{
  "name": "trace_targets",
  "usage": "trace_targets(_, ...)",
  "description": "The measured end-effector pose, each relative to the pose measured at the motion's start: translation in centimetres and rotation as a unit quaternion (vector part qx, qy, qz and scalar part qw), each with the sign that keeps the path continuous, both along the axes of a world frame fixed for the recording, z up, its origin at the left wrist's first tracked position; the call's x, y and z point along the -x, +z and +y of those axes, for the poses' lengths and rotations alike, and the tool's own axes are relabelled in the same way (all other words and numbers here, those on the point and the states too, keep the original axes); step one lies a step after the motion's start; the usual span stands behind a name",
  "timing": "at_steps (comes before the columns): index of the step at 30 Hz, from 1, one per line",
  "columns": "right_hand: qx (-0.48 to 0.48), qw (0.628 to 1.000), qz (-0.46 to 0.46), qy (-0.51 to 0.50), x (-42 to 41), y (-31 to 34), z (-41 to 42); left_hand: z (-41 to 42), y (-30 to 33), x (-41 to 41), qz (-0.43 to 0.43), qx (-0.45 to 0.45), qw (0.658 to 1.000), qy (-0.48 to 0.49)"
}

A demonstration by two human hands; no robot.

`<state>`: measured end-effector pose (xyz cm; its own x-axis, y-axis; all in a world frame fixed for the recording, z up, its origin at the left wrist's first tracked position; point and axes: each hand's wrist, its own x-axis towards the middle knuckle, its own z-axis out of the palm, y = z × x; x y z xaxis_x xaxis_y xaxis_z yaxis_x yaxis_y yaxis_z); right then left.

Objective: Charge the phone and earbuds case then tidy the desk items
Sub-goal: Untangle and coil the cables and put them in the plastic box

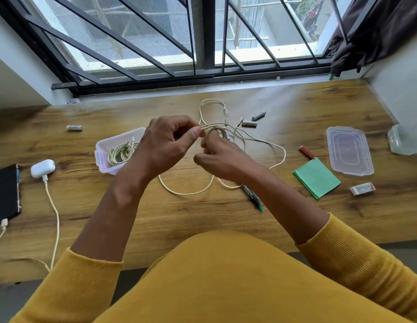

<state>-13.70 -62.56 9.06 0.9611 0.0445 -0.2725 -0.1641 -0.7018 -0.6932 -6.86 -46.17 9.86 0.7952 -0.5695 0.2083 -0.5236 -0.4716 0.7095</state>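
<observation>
My left hand [166, 142] pinches a cream cable [216, 130] wound in loops at the desk's middle. My right hand [222, 157] has fingers curled round the same loops from below. The cable's loose length [186, 192] trails over the desk in front of my hands. At far left, a black phone [4, 194] and a white earbuds case [43, 168] lie with cables plugged into them. A clear plastic box [102, 157] left of my hands holds a coiled cable [121, 153].
Batteries lie at the back left [75, 128] and behind the cable [258, 115]; a red one [307, 152] lies right. A box lid [348, 150], green paper [316, 178], an eraser [362, 188] and a pen [252, 197] sit right. A window grille stands behind.
</observation>
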Motion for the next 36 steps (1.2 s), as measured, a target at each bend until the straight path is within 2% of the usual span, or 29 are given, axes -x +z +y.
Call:
trace_targets(3,-0.179,0.981,-0.035,-0.072,-0.4,0.5,-0.2,-0.2,-0.9,0.3,0.041,0.077,0.996,-0.007)
trace_targets(5,-0.287,0.95,-0.071,-0.1,-0.7,0.9,-0.6,-0.4,-1.5,0.7,0.06,0.114,0.992,-0.01)
trace_targets(8,-0.395,0.905,-0.09,-0.134,-1.0,1.6,-1.4,-0.9,-2.5,1.3,0.095,0.144,0.985,-0.026)
trace_targets(11,-0.514,0.844,-0.097,-0.117,-1.0,1.6,-2.1,-1.4,-3.4,1.3,0.131,0.171,0.976,-0.026)
trace_targets(16,-0.643,0.757,-0.093,-0.074,-1.3,1.9,-2.6,-2.4,-4.3,1.2,0.172,0.189,0.965,-0.051)
trace_targets(21,-0.693,0.716,-0.064,-0.057,-1.7,2.0,-3.4,-2.9,-5.3,0.9,0.18,0.159,0.968,-0.07)
trace_targets(25,-0.669,0.743,-0.011,0.008,-1.7,2.4,-4.2,-2.2,-5.7,-0.7,0.204,0.135,0.967,-0.071)
trace_targets(28,-0.601,0.792,0.048,0.096,-1.4,2.6,-4.6,-1.4,-5.6,-2.6,0.208,0.109,0.968,-0.086)
trace_targets(33,-0.388,0.889,0.102,0.219,-1.0,2.8,-4.4,-2.2,-4.1,-3.9,0.207,0.088,0.965,-0.135)
trace_targets(36,-0.25,0.927,0.124,0.249,-1.1,3.0,-3.8,-2.7,-3.8,-4.3,0.17,0.053,0.977,-0.119)
